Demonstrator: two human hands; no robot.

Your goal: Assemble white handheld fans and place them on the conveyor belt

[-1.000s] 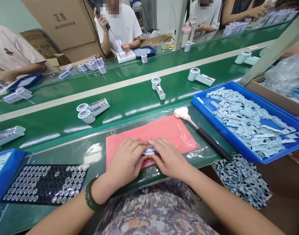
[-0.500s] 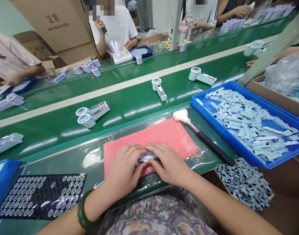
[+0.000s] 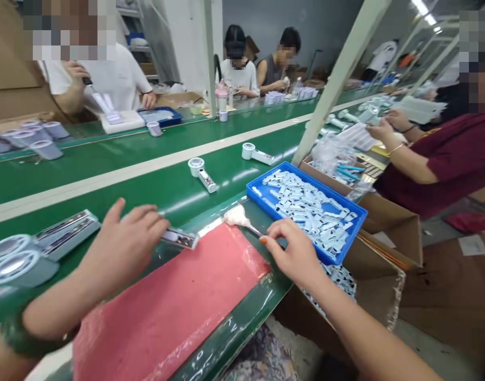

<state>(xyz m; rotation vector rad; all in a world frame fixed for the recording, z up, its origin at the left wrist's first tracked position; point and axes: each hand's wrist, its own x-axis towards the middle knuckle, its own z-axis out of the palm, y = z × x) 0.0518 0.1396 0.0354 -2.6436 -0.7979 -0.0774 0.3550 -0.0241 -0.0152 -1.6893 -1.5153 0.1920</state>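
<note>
My left hand (image 3: 121,246) grips a small shiny grey part (image 3: 181,238), holding it over the far edge of the pink mat (image 3: 179,307) by the green conveyor belt (image 3: 147,185). My right hand (image 3: 294,254) hovers, fingers curled, over the black handle of a mallet whose white head (image 3: 236,215) lies just left of it. Whether the fingers grip the handle is hidden. The hand is next to the blue tray (image 3: 346,233) of pale blue pieces (image 3: 306,203).
Grey fan units (image 3: 12,259) with chrome handles (image 3: 65,228) lie on the belt at left; two more (image 3: 200,172) (image 3: 254,153) ride further along. A cardboard box (image 3: 385,227) stands right of the tray. A co-worker in a maroon top (image 3: 437,159) sits at right; others work across the belt.
The view swung right. Both hands left the mat: the left lifted the shiny part toward the belt, the right moved out to the mallet by the blue tray.
</note>
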